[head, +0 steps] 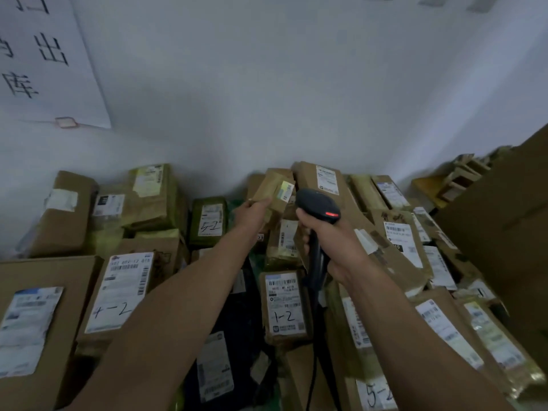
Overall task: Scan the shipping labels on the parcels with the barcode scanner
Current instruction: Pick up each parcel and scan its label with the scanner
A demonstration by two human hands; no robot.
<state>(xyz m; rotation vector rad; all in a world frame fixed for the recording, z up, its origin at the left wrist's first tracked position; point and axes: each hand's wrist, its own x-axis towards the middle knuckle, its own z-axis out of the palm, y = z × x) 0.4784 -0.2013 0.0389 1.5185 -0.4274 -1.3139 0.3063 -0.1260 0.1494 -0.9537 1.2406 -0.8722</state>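
Note:
My left hand grips a small brown taped parcel and holds it up above the pile. Its white shipping label faces right, toward the scanner. My right hand holds the black barcode scanner by its handle, with the head close beside the label. A red light glows on the scanner's head. The scanner's black cable hangs down between the parcels below.
Many brown cardboard parcels with white labels cover the surface, some with handwritten numbers such as "1-2" and "5-2". A white wall stands close behind. A large cardboard box rises at the right. A paper sign hangs at the upper left.

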